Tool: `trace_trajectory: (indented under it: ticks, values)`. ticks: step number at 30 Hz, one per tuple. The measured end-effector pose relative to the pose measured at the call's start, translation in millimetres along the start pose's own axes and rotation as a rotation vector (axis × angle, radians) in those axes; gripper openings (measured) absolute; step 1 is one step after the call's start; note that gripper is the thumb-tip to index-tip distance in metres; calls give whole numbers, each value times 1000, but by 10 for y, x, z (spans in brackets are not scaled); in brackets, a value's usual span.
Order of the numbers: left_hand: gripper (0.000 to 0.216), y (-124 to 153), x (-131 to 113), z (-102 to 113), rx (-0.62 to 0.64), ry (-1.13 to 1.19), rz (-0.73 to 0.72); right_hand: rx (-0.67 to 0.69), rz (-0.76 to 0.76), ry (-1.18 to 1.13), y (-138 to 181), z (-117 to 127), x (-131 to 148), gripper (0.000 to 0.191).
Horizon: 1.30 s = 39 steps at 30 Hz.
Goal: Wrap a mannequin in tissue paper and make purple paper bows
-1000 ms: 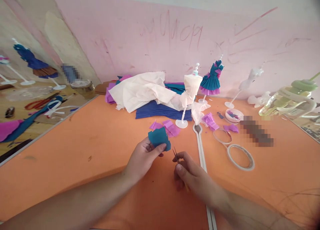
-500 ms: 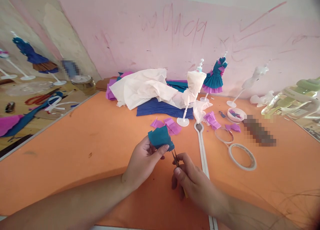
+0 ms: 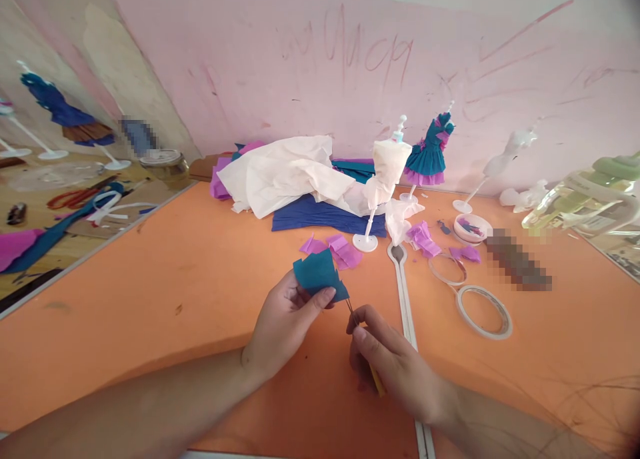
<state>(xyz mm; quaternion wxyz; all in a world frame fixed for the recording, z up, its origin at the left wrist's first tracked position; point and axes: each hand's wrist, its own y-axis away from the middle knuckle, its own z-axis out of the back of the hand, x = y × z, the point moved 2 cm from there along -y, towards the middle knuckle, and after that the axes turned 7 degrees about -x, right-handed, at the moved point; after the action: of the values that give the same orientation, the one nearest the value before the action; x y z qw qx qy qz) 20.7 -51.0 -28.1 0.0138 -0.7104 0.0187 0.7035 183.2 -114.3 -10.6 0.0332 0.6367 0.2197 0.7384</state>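
My left hand [image 3: 287,312] pinches a small folded piece of teal crepe paper [image 3: 316,274] between thumb and fingers. The paper's right edge looks jagged. In my right hand [image 3: 385,352] is a pair of small thread snips [image 3: 353,310] with thin pointed blades and a yellow grip partly hidden by the fingers. Their blades lie close together, tips at the lower right corner of the paper. Behind the paper lie purple paper scraps [image 3: 345,252]. Just beyond stands a miniature dress form [image 3: 387,172] wrapped in white.
White paper [image 3: 285,172] and folded dark blue paper [image 3: 320,219] lie at the back. Rolls of tape [image 3: 484,312] rest to the right, near a small round dish [image 3: 473,228]. Further back stand a teal-dressed form [image 3: 430,152] and a bare form [image 3: 510,156]. Orange-handled scissors [image 3: 75,198] lie far left.
The snips' blades have gone from spread to nearly together. My right hand has turned slightly, showing more of the yellow grip. My left hand still holds the teal paper.
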Motion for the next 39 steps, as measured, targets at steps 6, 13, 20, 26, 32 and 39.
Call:
trace_trajectory:
  ticks: [6,13,20,26,32,39]
  values:
    - [24,16,-21,-31,65,51,10,26,53,-3,1,-5,7,37]
    - [24,34,1,-55,99,71,34,34,91,-100,-25,2,-32,39]
    - [21,55,14,-74,124,83,38,11,93,-68,-13,11,-63,36]
    - [24,54,23,-68,102,92,22,27,94,-106,-24,6,-80,32]
    - [26,53,16,-64,106,101,23,58,103,-123,-31,-15,-106,31]
    - [32,58,22,-82,96,157,67,59,102,-75,-40,-18,-120,36]
